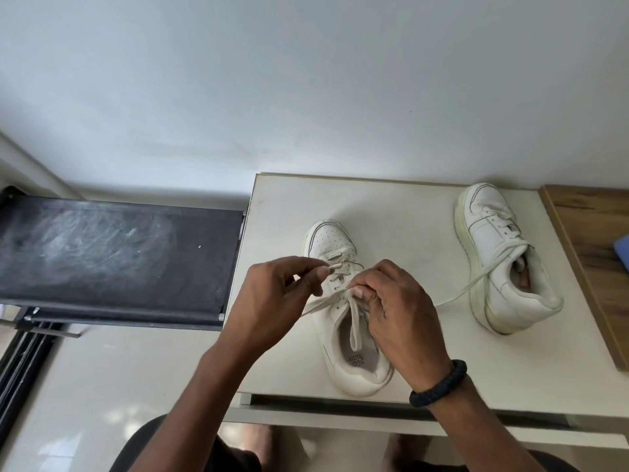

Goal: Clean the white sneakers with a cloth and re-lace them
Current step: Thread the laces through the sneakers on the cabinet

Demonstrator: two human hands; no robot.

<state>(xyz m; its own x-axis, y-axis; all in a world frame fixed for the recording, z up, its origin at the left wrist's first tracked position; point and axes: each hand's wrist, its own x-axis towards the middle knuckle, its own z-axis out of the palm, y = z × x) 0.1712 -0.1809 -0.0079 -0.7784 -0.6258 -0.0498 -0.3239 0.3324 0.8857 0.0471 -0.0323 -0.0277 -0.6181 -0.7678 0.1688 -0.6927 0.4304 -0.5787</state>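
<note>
A white sneaker [332, 245] stands toe-away on the white table [401, 216], right in front of me. My left hand [272, 301] pinches one end of its lace [335, 266] above the eyelets. My right hand [398, 311] grips the lace at the crossing over the tongue, and a free lace end [355, 321] hangs into the shoe's opening. A second white sneaker [500, 253] lies at the table's right, toe away, its loose lace [469, 287] trailing toward the first shoe. No cloth is in view.
A dark, scuffed shelf on a metal frame [112, 253] stands left of the table. A wooden surface [592, 233] with a blue object [623, 250] at the frame's edge borders the table on the right. A white wall rises behind.
</note>
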